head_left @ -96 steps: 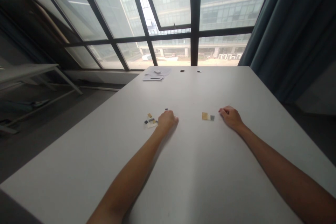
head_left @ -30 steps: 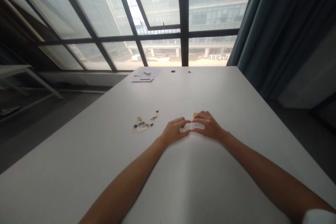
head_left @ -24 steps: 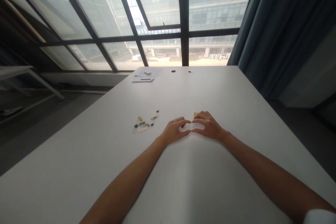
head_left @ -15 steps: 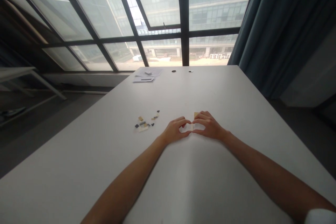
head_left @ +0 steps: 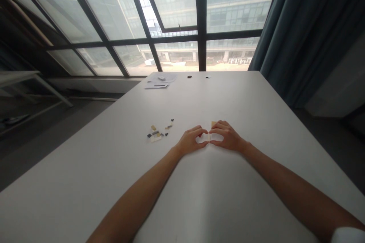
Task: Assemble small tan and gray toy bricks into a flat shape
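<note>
My left hand (head_left: pixel 190 141) and my right hand (head_left: pixel 229 136) meet fingertip to fingertip low over the white table. Between them is a small, thin white piece (head_left: pixel 209 137), pinched at its far and near ends by the thumbs and forefingers of both hands. Its exact kind is too small to make out. A tan flat piece (head_left: pixel 213 124) shows just beyond my right hand's fingers, partly hidden by them. Left of my hands lies a loose group of small parts: a tan block (head_left: pixel 153 127), a dark block (head_left: pixel 149 135), a grey piece (head_left: pixel 155 132) and a white strip (head_left: pixel 156 139).
Papers (head_left: pixel 156 85) with a small white object (head_left: pixel 161 78) on top lie at the table's far left corner. A dark round disc (head_left: pixel 189 76) and a small black-and-white item (head_left: pixel 208 77) are near the far edge. Windows stand behind; a blue curtain (head_left: pixel 296 38) hangs right.
The view has shifted very slightly. Both hands keep the same hold on the white piece, and the parts on the table stay where they were.
</note>
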A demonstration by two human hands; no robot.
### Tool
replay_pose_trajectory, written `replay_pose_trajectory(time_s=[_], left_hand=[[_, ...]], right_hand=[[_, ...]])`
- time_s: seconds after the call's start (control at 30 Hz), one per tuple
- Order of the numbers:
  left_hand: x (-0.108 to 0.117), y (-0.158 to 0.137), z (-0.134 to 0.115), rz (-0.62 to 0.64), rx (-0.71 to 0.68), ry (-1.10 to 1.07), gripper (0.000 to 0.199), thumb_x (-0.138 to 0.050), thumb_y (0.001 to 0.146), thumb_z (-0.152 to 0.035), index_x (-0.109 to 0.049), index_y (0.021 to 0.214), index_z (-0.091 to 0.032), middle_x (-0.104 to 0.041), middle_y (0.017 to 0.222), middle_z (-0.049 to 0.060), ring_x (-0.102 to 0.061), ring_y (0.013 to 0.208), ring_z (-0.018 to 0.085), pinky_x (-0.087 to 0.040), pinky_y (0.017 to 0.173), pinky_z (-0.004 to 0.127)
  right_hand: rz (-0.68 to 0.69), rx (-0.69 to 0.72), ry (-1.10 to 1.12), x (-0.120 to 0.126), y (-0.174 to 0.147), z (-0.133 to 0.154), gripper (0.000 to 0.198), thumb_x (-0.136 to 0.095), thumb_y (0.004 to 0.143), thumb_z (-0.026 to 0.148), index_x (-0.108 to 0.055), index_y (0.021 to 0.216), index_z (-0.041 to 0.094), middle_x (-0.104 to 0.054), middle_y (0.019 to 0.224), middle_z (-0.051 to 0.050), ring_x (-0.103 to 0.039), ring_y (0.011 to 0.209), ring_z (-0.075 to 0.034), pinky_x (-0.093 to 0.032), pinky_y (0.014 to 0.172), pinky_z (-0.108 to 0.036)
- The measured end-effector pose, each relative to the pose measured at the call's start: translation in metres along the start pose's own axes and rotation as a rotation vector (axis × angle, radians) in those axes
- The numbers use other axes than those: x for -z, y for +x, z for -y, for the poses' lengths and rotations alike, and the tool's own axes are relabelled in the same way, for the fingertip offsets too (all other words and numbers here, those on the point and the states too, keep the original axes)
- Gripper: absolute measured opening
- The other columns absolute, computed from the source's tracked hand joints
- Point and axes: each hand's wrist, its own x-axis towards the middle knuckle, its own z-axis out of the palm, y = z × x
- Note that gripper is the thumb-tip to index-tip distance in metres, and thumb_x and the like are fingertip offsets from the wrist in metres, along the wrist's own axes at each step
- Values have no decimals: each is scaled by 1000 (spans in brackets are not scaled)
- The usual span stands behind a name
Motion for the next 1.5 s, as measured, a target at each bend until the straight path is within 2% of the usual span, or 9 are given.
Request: replay_pose_trajectory(time_s=[1.5], left_hand=[[-1, 1, 5, -1, -13, -35, 35, -67, 90, -43, -70, 118, -22, -60, 84, 1, -55, 72, 12, -45, 69, 23]], right_hand=[[-43, -8, 17, 0, 0, 0, 24, -77, 81, 30, -68, 104, 25, -69, 98, -6, -61, 96, -24, -47, 89, -43]])
